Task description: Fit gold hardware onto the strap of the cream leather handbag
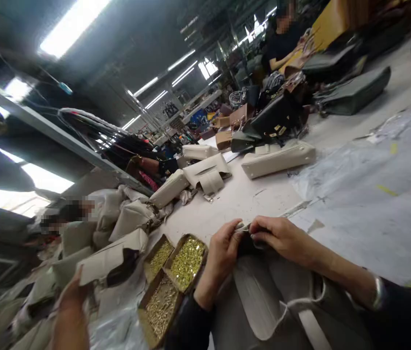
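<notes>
Both hands, left hand point(221, 251) and right hand point(282, 236), pinching grey bag point(264, 296) edge, beside trays of brass fittings point(187, 260)

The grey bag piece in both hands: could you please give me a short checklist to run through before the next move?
1. Left hand grips the top edge of the grey bag piece: ok.
2. Right hand pinches the same edge: ok.
3. Small part between the fingertips: cannot tell, hidden.
4. Boxes of brass fittings beside the left hand, open: ok.
5. Bare table beyond the hands: ok.
6. Another person's hand apart from the boxes: ok.
</notes>
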The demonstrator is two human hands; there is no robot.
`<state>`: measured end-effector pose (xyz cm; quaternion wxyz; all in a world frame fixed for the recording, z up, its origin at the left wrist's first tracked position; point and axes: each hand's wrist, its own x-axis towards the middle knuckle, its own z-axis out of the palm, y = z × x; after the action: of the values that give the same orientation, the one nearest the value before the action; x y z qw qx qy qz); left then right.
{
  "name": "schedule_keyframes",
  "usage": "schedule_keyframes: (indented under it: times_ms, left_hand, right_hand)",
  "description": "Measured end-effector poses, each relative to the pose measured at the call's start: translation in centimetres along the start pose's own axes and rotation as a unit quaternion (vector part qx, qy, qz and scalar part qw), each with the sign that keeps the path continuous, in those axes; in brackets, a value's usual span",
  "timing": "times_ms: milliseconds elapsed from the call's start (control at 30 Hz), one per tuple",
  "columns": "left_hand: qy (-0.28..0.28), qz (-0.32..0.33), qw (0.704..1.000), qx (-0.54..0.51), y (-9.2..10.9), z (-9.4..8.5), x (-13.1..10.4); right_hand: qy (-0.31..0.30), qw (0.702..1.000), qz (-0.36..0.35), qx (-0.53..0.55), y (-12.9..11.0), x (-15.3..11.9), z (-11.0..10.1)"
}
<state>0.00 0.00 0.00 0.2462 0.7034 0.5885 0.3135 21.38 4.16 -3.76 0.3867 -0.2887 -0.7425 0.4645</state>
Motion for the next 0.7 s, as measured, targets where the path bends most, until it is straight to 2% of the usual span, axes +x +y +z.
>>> schedule_keyframes:
  times_ms: [67, 167, 300, 467, 567, 700]
  left_hand:
    - [0.002, 0.020, 1.000, 0.004, 0.4, 0.2, 0.4]
    - [0.011, 0.008, 1.000, -0.023, 0.7, 0.4, 1.0]
    - [0.042, -0.087, 0.988, -0.122, 0.6, 0.8, 1.5]
    - [0.066, -0.230, 0.929, -0.281, 0.1, 1.5, 1.1]
    - [0.086, -0.253, 0.911, -0.314, -0.2, 2.1, 0.7]
    - [0.095, -0.254, 0.909, -0.316, -0.6, 2.8, 0.3]
  right_hand:
    - [-0.006, 1.000, -0.002, 0.000, 0.1, 0.4, -0.3]
    - [-0.018, 1.000, 0.004, 0.014, 0.1, 0.9, -0.8]
    - [-0.044, 0.996, 0.031, 0.065, -0.1, 1.3, -1.4]
    - [-0.063, 0.992, 0.053, 0.098, 0.5, 0.2, -0.7]
    - [-0.046, 0.996, 0.043, 0.063, 0.5, -0.8, -0.1]
    - [-0.039, 0.999, -0.002, -0.018, -1.2, -1.8, 0.9]
